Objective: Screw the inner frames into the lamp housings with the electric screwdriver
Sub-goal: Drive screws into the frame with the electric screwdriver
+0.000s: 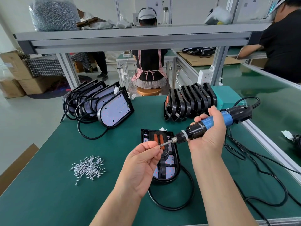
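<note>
Housing [164, 180] lies flat, frame [162, 132] inside; right hand [206, 137] grips screwdriver [195, 129], left hand [141, 165] pinches screw [160, 145] at its tip.

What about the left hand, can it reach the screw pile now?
Probably yes: the screw pile sits on the mat beside the left hand, nothing between; fingers currently pinch a screw.

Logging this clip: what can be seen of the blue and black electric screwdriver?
The blue and black electric screwdriver has a black knurled collar, a blue plastic-looking mid-body, a black rear end with a black cord, and a thin metal bit. The right hand grips its body. It is tilted, bit pointing down-left above the black lamp housing. The left hand pinches what looks like a small screw at the bit tip.
</note>
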The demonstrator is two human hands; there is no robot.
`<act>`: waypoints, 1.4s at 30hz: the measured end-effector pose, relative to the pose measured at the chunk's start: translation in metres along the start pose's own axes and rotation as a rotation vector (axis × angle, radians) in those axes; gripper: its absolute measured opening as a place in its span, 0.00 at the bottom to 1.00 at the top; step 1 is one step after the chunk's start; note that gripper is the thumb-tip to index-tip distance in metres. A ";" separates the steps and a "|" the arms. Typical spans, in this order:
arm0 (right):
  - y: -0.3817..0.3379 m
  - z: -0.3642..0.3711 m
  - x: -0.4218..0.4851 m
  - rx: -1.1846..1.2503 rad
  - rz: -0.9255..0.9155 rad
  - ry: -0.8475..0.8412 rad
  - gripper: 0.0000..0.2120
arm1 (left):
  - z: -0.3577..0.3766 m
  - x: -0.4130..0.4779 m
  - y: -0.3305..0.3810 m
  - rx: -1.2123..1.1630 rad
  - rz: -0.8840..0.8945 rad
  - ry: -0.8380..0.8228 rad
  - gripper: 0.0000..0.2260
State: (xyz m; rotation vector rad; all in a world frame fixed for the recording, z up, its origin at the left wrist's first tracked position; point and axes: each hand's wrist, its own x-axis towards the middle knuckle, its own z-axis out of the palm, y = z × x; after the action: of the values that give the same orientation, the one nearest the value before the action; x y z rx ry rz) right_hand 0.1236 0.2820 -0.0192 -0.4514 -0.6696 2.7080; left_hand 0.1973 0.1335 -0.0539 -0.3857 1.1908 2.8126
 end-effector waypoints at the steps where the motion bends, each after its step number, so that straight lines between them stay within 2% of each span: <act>1: 0.000 0.000 0.000 -0.004 0.000 -0.002 0.09 | 0.000 0.000 0.000 -0.004 -0.001 0.000 0.07; 8: 0.001 0.000 -0.001 -0.030 -0.017 0.005 0.10 | -0.001 -0.001 -0.005 0.021 0.060 0.007 0.06; 13: 0.001 0.000 0.000 -0.087 -0.050 0.030 0.11 | 0.000 -0.006 -0.015 0.333 0.323 0.092 0.14; 16: 0.004 0.001 0.001 -0.123 -0.043 0.079 0.13 | 0.002 -0.006 -0.020 0.464 0.502 0.121 0.14; 19: 0.007 0.001 0.001 -0.153 -0.034 0.122 0.15 | -0.002 -0.005 -0.024 0.588 0.602 0.136 0.15; 23: 0.007 -0.001 0.003 -0.134 -0.007 0.160 0.15 | -0.008 -0.003 -0.028 0.691 0.672 0.136 0.18; 28: 0.009 0.001 0.006 -0.108 0.006 0.146 0.13 | -0.010 0.005 -0.022 0.750 0.677 0.116 0.18; 32: 0.011 0.007 0.010 -0.157 -0.045 0.105 0.15 | -0.020 0.013 -0.014 0.848 0.754 0.148 0.14; 34: 0.011 0.009 0.013 -0.168 -0.094 0.094 0.13 | -0.030 0.026 -0.008 0.892 0.688 0.249 0.15; 36: 0.013 0.012 0.016 -0.195 -0.145 0.075 0.11 | -0.038 0.041 -0.001 0.906 0.467 0.314 0.18; 38: 0.017 0.017 0.018 -0.219 -0.190 0.045 0.09 | -0.044 0.053 0.003 0.974 0.241 0.287 0.28; 40: 0.022 0.025 0.020 -0.237 -0.226 0.002 0.09 | -0.044 0.063 0.005 1.072 0.102 0.238 0.42; 42: 0.028 0.034 0.023 -0.254 -0.268 -0.049 0.10 | -0.041 0.071 0.008 1.122 0.055 0.227 0.44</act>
State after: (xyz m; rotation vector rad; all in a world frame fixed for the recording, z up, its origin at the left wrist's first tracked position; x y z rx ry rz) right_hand 0.0836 0.2537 -0.0098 -0.3275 -1.0172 2.3990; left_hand 0.1354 0.0961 -0.0943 -0.5452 2.5197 1.6962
